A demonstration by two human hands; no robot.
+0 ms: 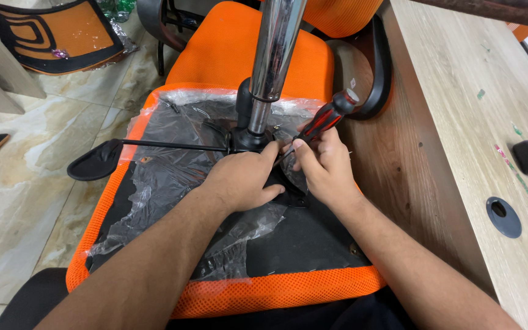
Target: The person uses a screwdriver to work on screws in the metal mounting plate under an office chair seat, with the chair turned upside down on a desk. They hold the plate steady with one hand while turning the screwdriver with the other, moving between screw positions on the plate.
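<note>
Red-and-black-handled screwdriver (pixel 324 121): gripped in right hand (pixel 325 166), long axis slanting from upper right down-left, tip (hidden) at black metal seat mechanism (pixel 249 139) just beyond the fingertips. Left hand (pixel 242 180): nearer, pressed flat beside the tip, grasping nothing visible, on upturned orange mesh chair seat (pixel 276 290).

Two hands, left (pixel 245 180) and right (pixel 325 165), were at work; there was one screwdriver (pixel 325 119), one upturned seat (pixel 215 238), one chrome column (pixel 273 61), one lever (pixel 148 150), one desk (pixel 459 122) and two grommets (pixel 503 217) in it
</note>
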